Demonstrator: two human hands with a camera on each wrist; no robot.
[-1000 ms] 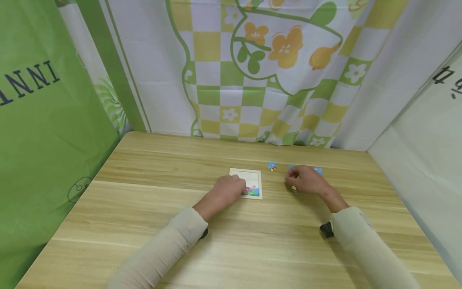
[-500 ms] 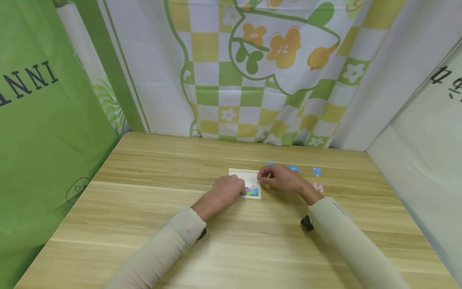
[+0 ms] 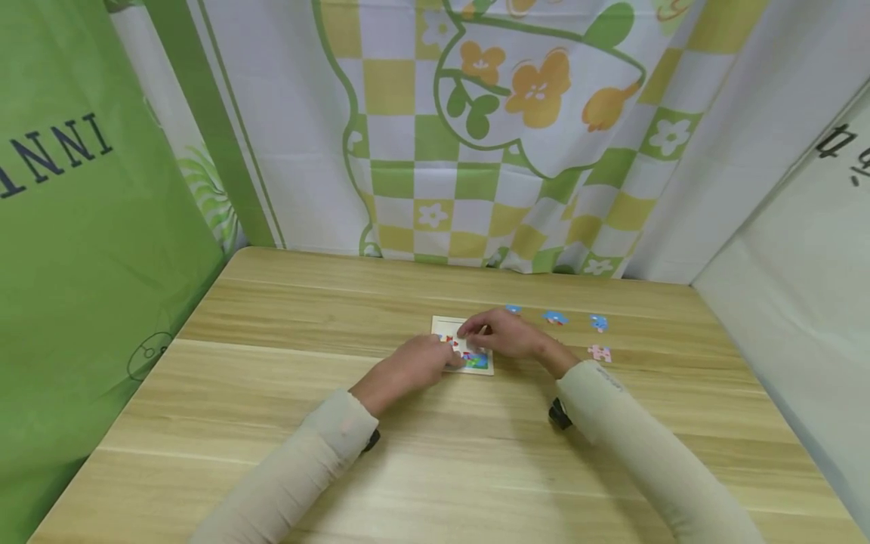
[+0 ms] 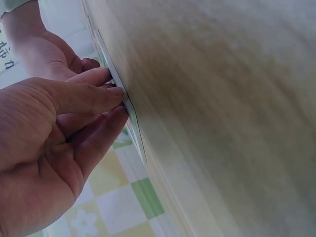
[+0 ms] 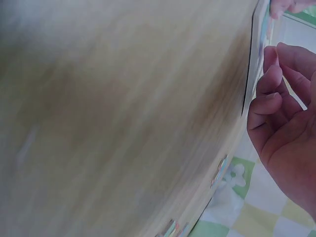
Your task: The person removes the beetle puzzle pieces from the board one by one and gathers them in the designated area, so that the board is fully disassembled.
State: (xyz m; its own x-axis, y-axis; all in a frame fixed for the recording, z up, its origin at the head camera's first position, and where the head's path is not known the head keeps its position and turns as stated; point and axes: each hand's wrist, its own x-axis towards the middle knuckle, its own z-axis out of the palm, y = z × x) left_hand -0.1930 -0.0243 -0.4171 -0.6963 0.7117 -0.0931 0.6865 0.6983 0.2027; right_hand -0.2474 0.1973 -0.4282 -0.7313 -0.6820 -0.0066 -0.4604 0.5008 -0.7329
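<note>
A square puzzle tray point(image 3: 442, 323) with a pale rim lies flat on the table. Pieces in green, blue and red fill its near side, and a red and white puzzle piece point(image 3: 448, 341) lies in its left part. My left hand point(image 3: 416, 361) reaches in from the left; its thumb and fingertips touch down at the tray, as the left wrist view shows from close by. Over the tray's right side is my right hand point(image 3: 506, 334), fingers loosely bent, no piece showing between them in the right wrist view. The two hands' fingertips are close together, hiding part of the tray.
Right of the tray lie several loose puzzle pieces: a blue one point(image 3: 513, 309) partly behind my right hand, another blue one point(image 3: 555, 317), a third blue one point(image 3: 598, 323) and a pink one point(image 3: 600, 353). A patterned curtain point(image 3: 469, 196) hangs behind the wooden table point(image 3: 435, 468).
My right hand has moved left from the loose pieces to over the tray. The piece beside it earlier has left that spot, and a red and white piece now shows in the tray.
</note>
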